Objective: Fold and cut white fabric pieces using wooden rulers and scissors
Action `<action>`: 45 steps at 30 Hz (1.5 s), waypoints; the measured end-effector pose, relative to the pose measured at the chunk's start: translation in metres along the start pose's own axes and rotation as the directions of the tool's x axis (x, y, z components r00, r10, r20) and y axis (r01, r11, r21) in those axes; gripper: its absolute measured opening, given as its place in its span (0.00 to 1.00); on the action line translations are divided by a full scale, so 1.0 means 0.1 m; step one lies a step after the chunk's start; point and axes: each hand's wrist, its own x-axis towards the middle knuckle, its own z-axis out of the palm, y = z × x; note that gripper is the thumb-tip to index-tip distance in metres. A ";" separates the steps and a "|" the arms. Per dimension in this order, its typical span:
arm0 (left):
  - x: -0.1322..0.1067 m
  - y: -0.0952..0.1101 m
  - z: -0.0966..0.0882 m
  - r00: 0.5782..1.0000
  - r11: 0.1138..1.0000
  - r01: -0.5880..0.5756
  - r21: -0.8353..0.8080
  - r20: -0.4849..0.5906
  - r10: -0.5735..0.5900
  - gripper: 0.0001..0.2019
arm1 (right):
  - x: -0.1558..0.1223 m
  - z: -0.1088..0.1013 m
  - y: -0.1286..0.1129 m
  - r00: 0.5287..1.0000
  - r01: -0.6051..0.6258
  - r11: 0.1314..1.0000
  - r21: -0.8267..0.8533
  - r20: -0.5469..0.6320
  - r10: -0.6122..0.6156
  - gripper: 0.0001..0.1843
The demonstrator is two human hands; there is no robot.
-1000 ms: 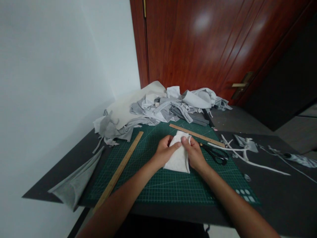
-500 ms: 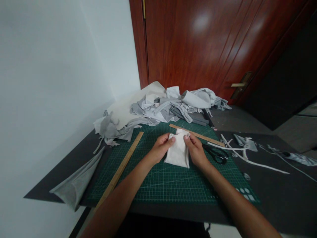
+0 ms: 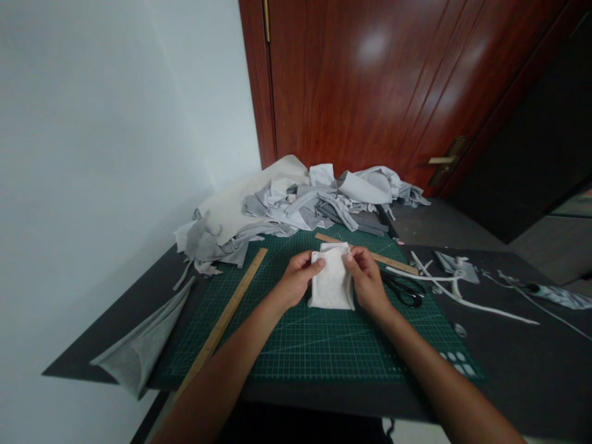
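A small white fabric pouch [image 3: 331, 285] hangs between my two hands above the green cutting mat [image 3: 305, 354]. My left hand [image 3: 298, 277] pinches its upper left edge, thumb on the front. At the upper right edge my right hand [image 3: 366, 276] grips it the same way, fingers tucked behind. A flap of the same cloth stands up at the top of the pouch. Just right of my right hand lies a pair of black-handled scissors [image 3: 407, 291], its blades partly hidden.
One wooden ruler [image 3: 231, 308] lies left on the mat, another [image 3: 393, 261] behind my right hand. Grey and white fabric scraps [image 3: 296, 203] are heaped at the back. White cord strips [image 3: 485, 312] lie right; a folded grey cloth [image 3: 143, 345] overhangs the left edge.
The pouch has turned slightly in my hands and now hangs straighter, its top edge more level. Both hands keep their grip at nearly the same spot.
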 end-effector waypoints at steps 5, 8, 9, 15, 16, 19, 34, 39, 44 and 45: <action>-0.02 0.01 0.02 1.000 1.000 -0.008 0.026 0.001 0.008 0.21 | 0.01 -0.01 0.02 0.997 -0.079 0.987 0.142 0.002 0.080 0.15; 0.00 0.00 0.01 0.983 0.985 -0.119 0.128 -0.127 0.135 0.20 | 0.03 0.01 0.03 0.992 -0.094 0.966 0.241 -0.061 0.112 0.16; 0.02 -0.01 0.01 0.969 0.972 -0.149 0.181 -0.168 0.180 0.20 | 0.03 0.02 0.03 0.991 -0.094 0.964 0.250 -0.069 0.115 0.16; 0.04 0.03 0.00 0.927 0.890 -0.219 0.401 -0.198 0.317 0.20 | 0.04 0.04 0.02 0.983 -0.161 0.944 0.288 -0.035 0.178 0.20; 0.03 0.05 0.00 0.922 0.876 -0.228 0.425 -0.195 0.335 0.20 | 0.04 0.03 0.03 0.983 -0.162 0.949 0.270 -0.036 0.178 0.19; 0.02 0.07 0.02 0.916 0.858 -0.251 0.449 -0.176 0.360 0.17 | 0.04 0.00 0.08 0.987 -0.144 0.973 0.179 -0.046 0.155 0.18; 0.10 -0.06 -0.13 0.984 0.981 0.020 0.194 -0.179 0.016 0.20 | 0.07 -0.01 0.07 0.904 -0.423 0.880 0.216 0.172 0.392 0.22; 0.12 -0.08 -0.13 0.973 0.972 -0.006 0.235 -0.223 0.059 0.20 | 0.06 -0.05 0.08 0.783 -0.609 0.768 0.197 0.300 0.545 0.22; 0.14 -0.05 -0.19 0.974 0.977 0.046 0.209 -0.224 0.003 0.24 | 0.09 -0.07 0.23 0.862 -0.504 0.816 0.283 0.107 0.495 0.23; 0.15 -0.05 -0.21 0.975 0.978 0.044 0.203 -0.223 0.002 0.24 | 0.10 -0.07 0.26 0.879 -0.471 0.836 0.281 0.067 0.473 0.23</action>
